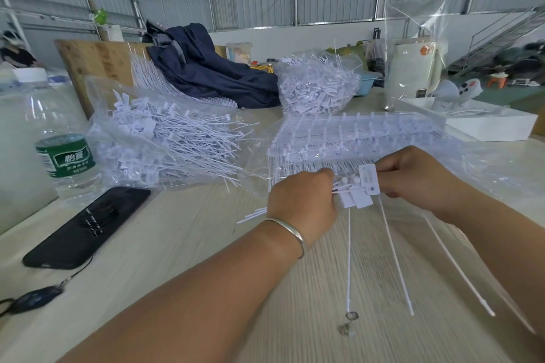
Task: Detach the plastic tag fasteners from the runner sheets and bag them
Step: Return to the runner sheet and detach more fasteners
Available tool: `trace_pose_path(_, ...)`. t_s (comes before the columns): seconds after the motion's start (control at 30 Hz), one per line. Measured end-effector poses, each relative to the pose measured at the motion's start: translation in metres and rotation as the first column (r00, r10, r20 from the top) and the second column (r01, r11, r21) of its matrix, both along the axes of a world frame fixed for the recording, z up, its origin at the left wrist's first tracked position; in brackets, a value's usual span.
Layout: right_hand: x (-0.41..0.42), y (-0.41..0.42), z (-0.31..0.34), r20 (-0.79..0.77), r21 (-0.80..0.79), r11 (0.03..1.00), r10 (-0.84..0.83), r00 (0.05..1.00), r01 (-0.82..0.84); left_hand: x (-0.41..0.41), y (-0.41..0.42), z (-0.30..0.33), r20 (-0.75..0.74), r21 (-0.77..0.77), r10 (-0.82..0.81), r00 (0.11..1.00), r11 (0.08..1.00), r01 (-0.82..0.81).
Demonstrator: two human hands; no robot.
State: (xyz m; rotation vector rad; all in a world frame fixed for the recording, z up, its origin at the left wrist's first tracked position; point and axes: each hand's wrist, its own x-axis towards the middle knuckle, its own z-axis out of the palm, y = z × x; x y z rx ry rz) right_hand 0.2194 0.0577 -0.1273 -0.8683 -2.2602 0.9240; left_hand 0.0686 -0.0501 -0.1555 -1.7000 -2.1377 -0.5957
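Left hand (303,197) is clenched around a bunch of white plastic tag fasteners (355,197), their flat heads protruding beside its fingers (326,177). Right hand (418,180) pinches one white tag head (368,178) touching that bunch. Thin tails hang down over the pale wood-grain worktop (177,244). White runner sheets (354,132) lie just behind both hands; a clear plastic bag of loose fasteners (165,141) lies to the left.

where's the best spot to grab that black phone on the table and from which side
Grip the phone across its two long edges near the middle, coming down from above. It lies flat on the table, so only its edges offer purchase. A lanyard cord trails from its near end to a dark fob, so expect those to drag along.
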Motion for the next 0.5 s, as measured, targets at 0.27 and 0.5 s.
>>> trace_pose_path(0.27, -0.005, 0.0, 0.001, -0.031, -0.047, 0.999, -0.008, 0.999, 0.007, -0.003, 0.005, -0.001, -0.012, 0.015, 0.007, 1.0, 1.0, -0.007)
trace_pose_path(0.5, 0.011, -0.007, 0.018, -0.136, -0.128, 0.989, 0.051, 0.989, -0.069, -0.066, -0.01, 0.007, 0.053, -0.1, 0.252, 0.966, 0.964, -0.246)
